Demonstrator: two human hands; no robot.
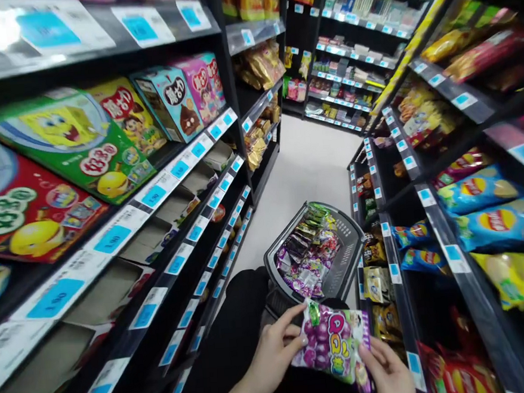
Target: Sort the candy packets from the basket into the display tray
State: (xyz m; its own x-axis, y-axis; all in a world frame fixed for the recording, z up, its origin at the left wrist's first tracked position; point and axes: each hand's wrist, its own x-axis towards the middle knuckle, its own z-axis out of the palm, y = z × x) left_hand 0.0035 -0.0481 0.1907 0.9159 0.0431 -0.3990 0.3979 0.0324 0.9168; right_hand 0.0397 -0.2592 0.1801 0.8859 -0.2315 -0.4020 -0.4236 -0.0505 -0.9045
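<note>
Between my two hands is a purple and white bag of gummy candy (328,343), with grape pictures on its front. My left hand (279,345) pinches its left edge, thumb on the front. The right edge is gripped by my right hand (384,364), with its thumb on the front near the lower corner. Just beyond the bag, a dark shopping basket (350,256) stands in the aisle by my legs. Several purple, green and red candy packets (308,256) lie inside it.
Shelves on the left carry snack boxes (172,101) and open cartons (111,288) behind price tags. Chip bags (492,219) fill racks close on the right. The pale floor (310,151) runs to more shelving (346,53) at the far end.
</note>
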